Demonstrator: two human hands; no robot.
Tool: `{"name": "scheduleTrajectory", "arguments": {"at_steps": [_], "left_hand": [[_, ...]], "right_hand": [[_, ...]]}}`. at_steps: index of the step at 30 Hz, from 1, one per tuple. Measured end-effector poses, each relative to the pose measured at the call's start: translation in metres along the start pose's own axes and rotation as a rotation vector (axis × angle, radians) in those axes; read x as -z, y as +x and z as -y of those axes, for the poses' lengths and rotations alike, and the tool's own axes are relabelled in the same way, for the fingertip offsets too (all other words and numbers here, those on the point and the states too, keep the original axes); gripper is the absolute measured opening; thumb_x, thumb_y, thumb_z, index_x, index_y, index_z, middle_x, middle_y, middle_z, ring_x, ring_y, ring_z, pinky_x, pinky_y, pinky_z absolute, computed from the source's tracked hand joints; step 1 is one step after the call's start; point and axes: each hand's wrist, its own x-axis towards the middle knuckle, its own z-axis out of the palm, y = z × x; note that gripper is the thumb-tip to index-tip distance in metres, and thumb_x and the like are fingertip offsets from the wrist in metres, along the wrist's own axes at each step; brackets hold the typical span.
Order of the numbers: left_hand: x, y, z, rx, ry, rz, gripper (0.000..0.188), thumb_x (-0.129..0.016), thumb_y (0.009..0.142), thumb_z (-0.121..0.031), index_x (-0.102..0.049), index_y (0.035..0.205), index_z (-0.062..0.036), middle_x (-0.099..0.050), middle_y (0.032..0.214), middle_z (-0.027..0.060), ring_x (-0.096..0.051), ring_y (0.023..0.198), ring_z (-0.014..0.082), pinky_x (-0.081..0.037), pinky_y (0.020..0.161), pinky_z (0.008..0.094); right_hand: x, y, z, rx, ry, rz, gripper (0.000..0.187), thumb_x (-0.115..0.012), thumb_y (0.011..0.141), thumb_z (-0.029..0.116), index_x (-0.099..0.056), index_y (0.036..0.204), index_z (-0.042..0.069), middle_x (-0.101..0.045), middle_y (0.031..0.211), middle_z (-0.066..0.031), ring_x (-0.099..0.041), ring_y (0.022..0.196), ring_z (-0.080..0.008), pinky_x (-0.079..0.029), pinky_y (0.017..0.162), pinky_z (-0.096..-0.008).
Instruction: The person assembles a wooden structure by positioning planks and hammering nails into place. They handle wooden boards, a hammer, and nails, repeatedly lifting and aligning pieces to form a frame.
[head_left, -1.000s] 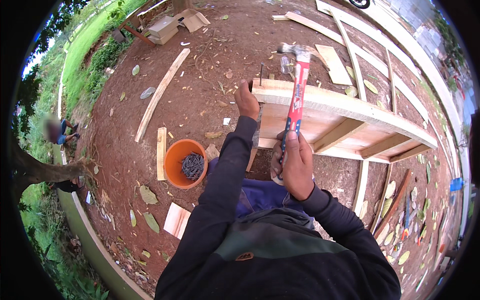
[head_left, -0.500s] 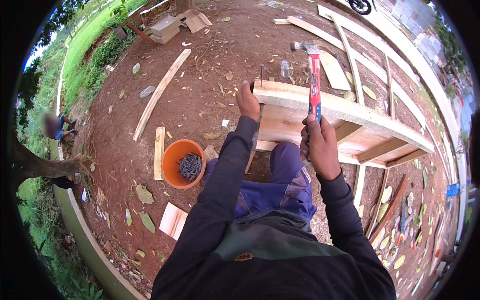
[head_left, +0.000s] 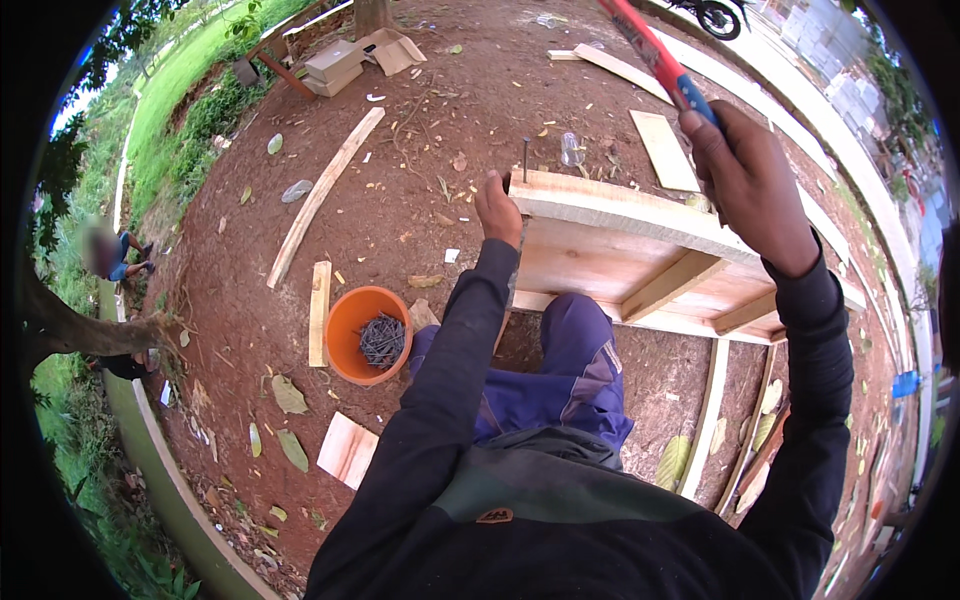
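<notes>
In the head view, the right hand is clenched around the handle of a hammer, raised to the right of and well apart from the nail. The hammer's head lies beyond the upper edge. The left hand grasps the left end of a wooden frame; its fingertips are partly hidden. The nail stands nearly upright in the frame's upper board, just beside this hand, with most of its shank above the wood.

The frame stretches from the left hand toward the right, passing behind the right forearm. It is of pale, rough-sawn wood, with crosspieces set slantwise and a pinkish panel between the long boards. The nail is dark and thin, with a flat head. The hammer's handle is red, then blue with small pale marks near the grip.

To the left, an orange bucket contains loose grey nails. On the dark shirt there is a small brown label.
</notes>
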Motion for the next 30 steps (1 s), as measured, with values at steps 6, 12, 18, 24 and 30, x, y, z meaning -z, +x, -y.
{"name": "scheduleTrajectory", "arguments": {"at_steps": [6, 12, 18, 24, 30], "left_hand": [[-0.005, -0.012, -0.014, -0.005, 0.017, 0.037, 0.054, -0.040, 0.106, -0.033, -0.067, 0.093, 0.0109, -0.071, 0.089, 0.0173, -0.064, 0.083, 0.0240, -0.048, 0.081, 0.0386], [-0.012, -0.013, -0.018, -0.021, 0.033, 0.008, 0.055, -0.040, 0.106, -0.034, -0.069, 0.096, 0.0121, -0.072, 0.092, 0.0179, -0.065, 0.085, 0.0246, -0.049, 0.083, 0.0381], [-0.008, -0.014, -0.014, -0.013, 0.098, -0.017, 0.057, -0.040, 0.106, -0.035, -0.069, 0.098, 0.0130, -0.073, 0.095, 0.0196, -0.067, 0.088, 0.0261, -0.050, 0.086, 0.0392], [-0.016, -0.014, -0.007, -0.024, 0.089, 0.036, 0.055, -0.039, 0.106, -0.034, -0.069, 0.096, 0.0121, -0.073, 0.094, 0.0192, -0.067, 0.088, 0.0252, -0.050, 0.084, 0.0405], [0.000, 0.006, 0.018, 0.039, -0.053, -0.004, 0.053, -0.039, 0.105, -0.032, -0.070, 0.097, 0.0098, -0.071, 0.090, 0.0164, -0.066, 0.085, 0.0239, -0.049, 0.083, 0.0405]], "right_hand": [[0.017, 0.028, 0.029, 0.059, 0.449, -0.514, 0.046, -0.046, 0.109, 0.038, -0.055, 0.078, 0.004, -0.050, 0.053, -0.0013, -0.047, 0.045, -0.0075, -0.032, 0.042, -0.0238], [-0.036, -0.035, -0.039, -0.028, -0.173, 0.271, 0.036, -0.058, 0.103, 0.028, -0.054, 0.085, -0.003, -0.056, 0.067, -0.0265, -0.057, 0.066, -0.0479, -0.043, 0.060, -0.0528], [0.030, 0.025, 0.010, -0.080, 0.450, -0.369, 0.032, -0.051, 0.108, 0.036, -0.060, 0.105, 0.006, -0.052, 0.072, 0.0041, -0.042, 0.050, -0.0036, -0.032, 0.043, -0.0214], [-0.045, -0.046, -0.051, -0.041, -0.102, 0.060, 0.034, -0.054, 0.105, 0.027, -0.055, 0.085, -0.001, -0.057, 0.064, -0.0198, -0.056, 0.055, -0.0369, -0.044, 0.054, -0.0438], [0.017, -0.016, -0.010, -0.256, 0.171, -0.036, 0.031, -0.053, 0.106, 0.027, -0.056, 0.088, 0.002, -0.048, 0.060, -0.0037, -0.048, 0.051, -0.0153, -0.040, 0.049, -0.0323]]}}
